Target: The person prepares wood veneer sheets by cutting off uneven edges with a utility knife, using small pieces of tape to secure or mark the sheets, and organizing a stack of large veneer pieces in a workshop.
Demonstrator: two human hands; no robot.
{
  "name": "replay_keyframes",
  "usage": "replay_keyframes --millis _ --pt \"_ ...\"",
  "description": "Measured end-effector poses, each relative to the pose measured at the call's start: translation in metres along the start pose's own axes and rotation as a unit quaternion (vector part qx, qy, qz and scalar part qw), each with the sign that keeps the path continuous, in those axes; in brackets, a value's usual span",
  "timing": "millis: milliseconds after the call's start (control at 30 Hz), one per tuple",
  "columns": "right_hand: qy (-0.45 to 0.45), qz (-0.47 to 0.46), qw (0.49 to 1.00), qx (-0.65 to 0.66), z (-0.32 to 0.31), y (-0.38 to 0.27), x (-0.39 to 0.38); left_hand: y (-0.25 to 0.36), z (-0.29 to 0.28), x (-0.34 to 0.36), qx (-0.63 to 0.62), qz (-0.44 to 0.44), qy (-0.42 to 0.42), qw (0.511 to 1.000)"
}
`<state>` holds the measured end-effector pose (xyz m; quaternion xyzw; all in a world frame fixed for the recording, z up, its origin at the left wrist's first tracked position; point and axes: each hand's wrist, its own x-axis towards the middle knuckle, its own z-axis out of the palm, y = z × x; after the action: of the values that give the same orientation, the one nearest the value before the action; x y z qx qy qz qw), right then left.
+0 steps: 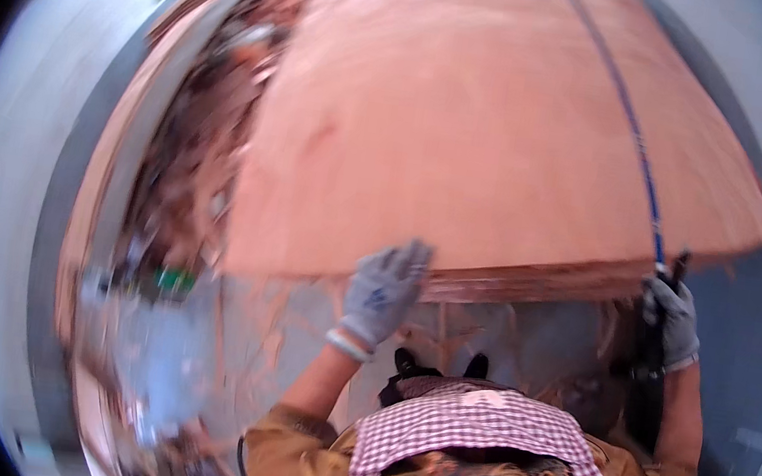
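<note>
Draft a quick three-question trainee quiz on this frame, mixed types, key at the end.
1. True or false: the blue strap crosses the top of the stack of sheets.
2. Which hand is at the black tool by the strap's near end? A) left B) both C) right
3. Short answer: where is the left hand, and what is it wearing?

Key:
1. True.
2. C, the right hand.
3. At the stack's near edge, in a light grey glove.
</note>
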<state>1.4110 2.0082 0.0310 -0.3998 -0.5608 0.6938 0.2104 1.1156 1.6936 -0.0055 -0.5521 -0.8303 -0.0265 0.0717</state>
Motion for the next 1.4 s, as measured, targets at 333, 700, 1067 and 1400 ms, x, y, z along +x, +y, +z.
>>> replay_keyframes --millis 333,700,1067,1400 --pt "-0.424 0.086 0.818 0.38 0.102 -0.033 -0.033 0.021 -0.081 -0.209 -0.134 -0.289 -0.071 0.945" --pt "-0.388 -0.086 0.87 0.293 0.304 -0.068 -0.233 0.048 -0.166 -0.537 -0.244 -0.574 -0.155 0.766" --pt "-0.629 0.162 0.642 0.408 0.619 -0.021 -0.235 -0.076 -0.103 -0.681 -0.268 -0.638 0.059 0.719" --pt "-0.612 0.254 0.659 0.357 0.961 0.021 -0.279 -0.117 0.002 -0.852 -0.288 -0.829 -0.069 0.474"
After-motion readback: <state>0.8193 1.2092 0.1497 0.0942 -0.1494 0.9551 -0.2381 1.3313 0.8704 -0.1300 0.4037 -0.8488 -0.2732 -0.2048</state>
